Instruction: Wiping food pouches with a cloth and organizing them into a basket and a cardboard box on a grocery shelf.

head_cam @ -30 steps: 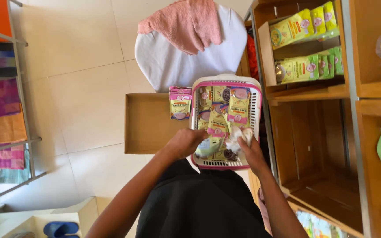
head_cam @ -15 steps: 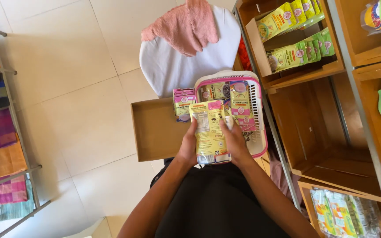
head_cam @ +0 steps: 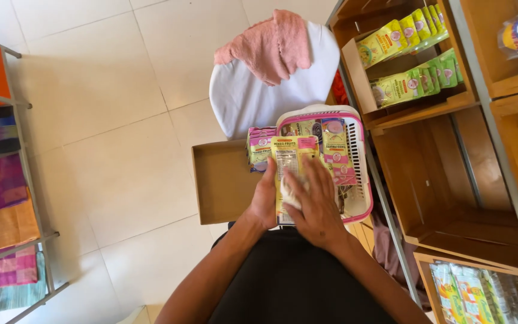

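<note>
My left hand (head_cam: 264, 198) grips the left edge of a flat yellow food packet (head_cam: 291, 159) held over my lap. My right hand (head_cam: 315, 201) lies on the packet's face with a small white cloth (head_cam: 289, 192) bunched under its fingers. Just behind the packet stands a white basket with a pink rim (head_cam: 360, 157) holding more packets in yellow and pink. A brown cardboard box (head_cam: 223, 180) sits to the left of the basket, with a few packets (head_cam: 259, 147) upright in its far right corner.
A white chair (head_cam: 259, 96) with a pink towel (head_cam: 268, 45) stands beyond the basket. Wooden shelves (head_cam: 445, 150) on the right carry rows of yellow and green packets (head_cam: 403, 54). A metal rack (head_cam: 7, 180) with folded coloured cloths stands at the left on the tiled floor.
A second ago both hands were in the basket; they lifted out the yellow packet. Now my right hand has come over its face with the white cloth.
</note>
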